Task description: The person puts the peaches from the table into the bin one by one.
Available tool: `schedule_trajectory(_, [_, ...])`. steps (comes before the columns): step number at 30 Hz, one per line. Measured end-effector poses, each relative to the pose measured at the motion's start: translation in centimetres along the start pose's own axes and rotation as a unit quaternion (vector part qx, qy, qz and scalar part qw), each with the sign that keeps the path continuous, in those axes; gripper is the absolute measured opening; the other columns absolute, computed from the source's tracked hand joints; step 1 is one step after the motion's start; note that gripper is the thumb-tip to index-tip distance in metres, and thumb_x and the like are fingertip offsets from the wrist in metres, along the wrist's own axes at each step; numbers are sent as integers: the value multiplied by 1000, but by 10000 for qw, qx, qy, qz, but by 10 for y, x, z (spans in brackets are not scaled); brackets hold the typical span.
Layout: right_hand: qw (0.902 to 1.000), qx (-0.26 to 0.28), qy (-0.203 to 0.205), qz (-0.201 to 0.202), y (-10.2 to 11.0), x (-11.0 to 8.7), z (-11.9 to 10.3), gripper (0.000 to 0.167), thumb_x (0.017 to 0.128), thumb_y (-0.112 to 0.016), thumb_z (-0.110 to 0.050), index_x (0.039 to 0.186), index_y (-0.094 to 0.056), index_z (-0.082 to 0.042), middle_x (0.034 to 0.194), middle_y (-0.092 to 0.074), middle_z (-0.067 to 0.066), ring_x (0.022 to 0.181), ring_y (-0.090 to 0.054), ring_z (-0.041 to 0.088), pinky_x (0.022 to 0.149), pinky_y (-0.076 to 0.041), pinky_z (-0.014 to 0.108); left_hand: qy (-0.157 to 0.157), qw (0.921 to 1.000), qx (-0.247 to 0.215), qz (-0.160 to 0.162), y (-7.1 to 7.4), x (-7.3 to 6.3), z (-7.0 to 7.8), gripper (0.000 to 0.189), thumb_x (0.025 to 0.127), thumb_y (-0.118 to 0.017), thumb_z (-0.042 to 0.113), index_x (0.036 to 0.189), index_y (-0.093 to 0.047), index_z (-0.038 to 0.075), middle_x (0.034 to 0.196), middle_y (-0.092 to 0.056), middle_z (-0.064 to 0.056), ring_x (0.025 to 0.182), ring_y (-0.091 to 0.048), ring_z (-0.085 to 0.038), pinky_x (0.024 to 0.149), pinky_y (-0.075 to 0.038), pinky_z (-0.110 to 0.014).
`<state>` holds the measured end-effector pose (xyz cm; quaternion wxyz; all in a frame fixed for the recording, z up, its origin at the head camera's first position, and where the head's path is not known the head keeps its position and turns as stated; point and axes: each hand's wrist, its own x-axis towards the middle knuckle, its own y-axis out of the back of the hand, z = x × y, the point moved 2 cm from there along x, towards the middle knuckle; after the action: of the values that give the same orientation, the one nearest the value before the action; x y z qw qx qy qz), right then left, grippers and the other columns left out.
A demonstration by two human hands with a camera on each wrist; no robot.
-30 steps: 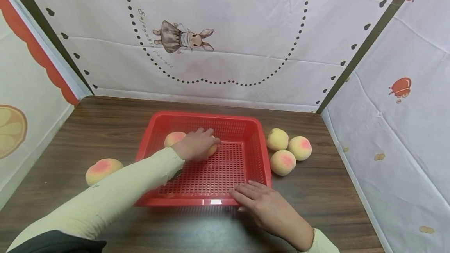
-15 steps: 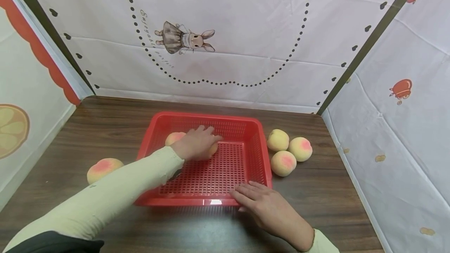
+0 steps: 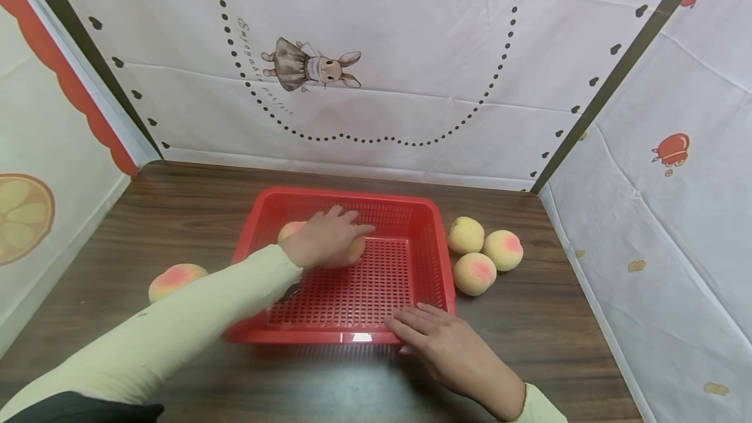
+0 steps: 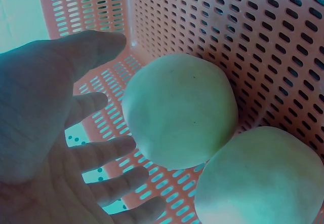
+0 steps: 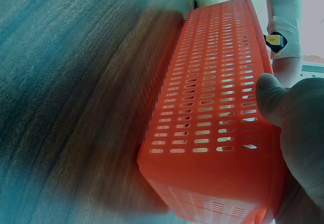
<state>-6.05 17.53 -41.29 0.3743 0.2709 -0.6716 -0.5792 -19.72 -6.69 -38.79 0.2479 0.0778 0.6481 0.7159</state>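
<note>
A red plastic basket (image 3: 258, 227) with slotted walls stands on the table. Inside it my left hand (image 3: 326, 240) reaches over two peaches. One peach (image 3: 290, 230) shows behind the wrist; the second peach (image 3: 357, 250) is mostly covered by the hand. In the left wrist view the fingers are spread, with a small gap beside the nearer peach (image 4: 179, 110), while the other peach (image 4: 260, 178) lies against it by the basket wall. My right hand (image 3: 443, 344) grips the basket's near right corner, fingers over the rim and thumb (image 5: 271, 97) on the outer side.
Three peaches (image 3: 474, 273) sit close together right of the basket. A single peach (image 3: 176, 278) lies to the left, partly behind the left sleeve. The brown wooden table (image 3: 529, 325) is bordered by white printed cloth walls (image 3: 411, 57) at the back and sides.
My left hand's fingers have lifted and spread slightly above the peaches. The right hand keeps its grip on the rim, and the basket stays in place.
</note>
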Motion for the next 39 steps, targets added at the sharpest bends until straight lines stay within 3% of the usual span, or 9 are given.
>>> schedule_trajectory(10, [10000,24,-21,-42,-1,0,0,52,95,-77,-31,144,-62,-25,134,-73,-3,123,-70,15,108,-55,40,-88,9999,101,72,11,-14,-1,69,95,-67,49,157,-46,31,166,-41,-10,156,-34,-41,123,-32,-66])
schedule_trajectory(24, [10000,-24,24,-26,1,0,0,51,96,-76,-31,144,-62,-24,135,-72,-3,124,-69,15,109,-55,39,206,9995,7,229,23,-31,-1,74,94,-66,57,159,-42,32,169,-37,-9,157,-30,-41,126,-27,-64])
schedule_trajectory(32, [9996,-122,192,173,-1,-1,2,49,97,-74,-32,143,-63,-21,133,-73,-2,122,-70,16,107,-56,40,287,9985,-43,455,31,-36,-11,72,95,-65,56,158,-45,29,168,-38,-13,156,-31,-44,124,-27,-69])
schedule_trajectory(39, [9999,-77,130,50,-1,-1,2,49,98,-73,-33,144,-62,-22,134,-72,-2,123,-70,15,107,-56,40,483,9970,72,595,34,-45,-17,69,96,-65,54,158,-46,28,166,-40,-14,154,-32,-45,121,-27,-73])
